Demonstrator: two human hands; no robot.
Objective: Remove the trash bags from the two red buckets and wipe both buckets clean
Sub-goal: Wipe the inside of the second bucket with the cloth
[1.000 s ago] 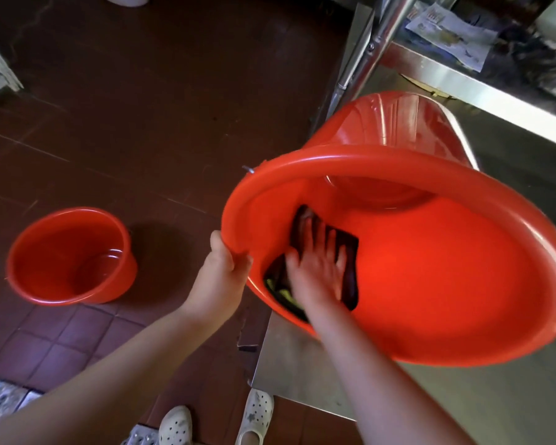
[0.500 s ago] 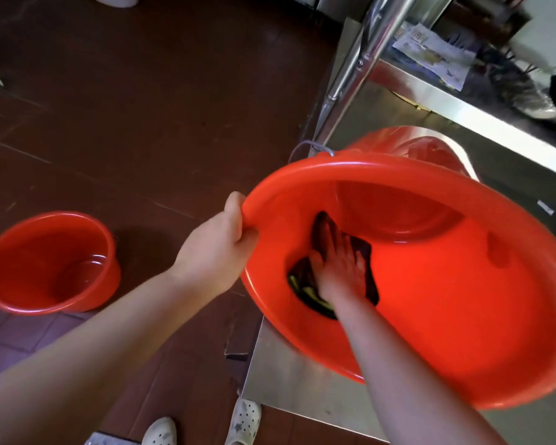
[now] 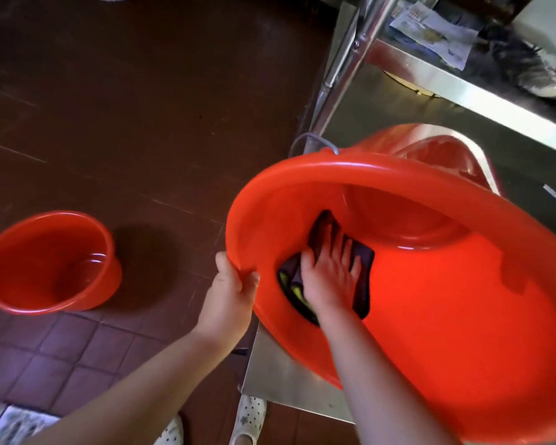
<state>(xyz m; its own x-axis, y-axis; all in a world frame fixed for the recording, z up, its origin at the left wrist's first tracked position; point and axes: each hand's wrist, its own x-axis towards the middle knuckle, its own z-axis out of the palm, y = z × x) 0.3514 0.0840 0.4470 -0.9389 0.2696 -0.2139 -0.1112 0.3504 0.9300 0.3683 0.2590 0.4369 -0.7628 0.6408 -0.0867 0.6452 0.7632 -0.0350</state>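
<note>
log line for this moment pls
left hand grips tilted bucket rim | right hand presses dark cloth on inner wall | second bucket on floor

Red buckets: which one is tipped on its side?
The big bucket on the steel table, held at its rim by the left hand. The other bucket stands upright on the floor.

Big bucket (image 3: 446, 316) — lower right rim cut off by the frame edge. Cloth (image 3: 361, 284) mostly hidden under the right hand (image 3: 331, 277); its full shape can't be told. Left hand (image 3: 230, 293) — fingertips hidden behind the rim. Paper (image 3: 437, 30) on the shelf — print too small to read. Shoes (image 3: 247, 419) cut off at the bottom edge. Counter (image 3: 286, 380) largely covered by the bucket.
</note>
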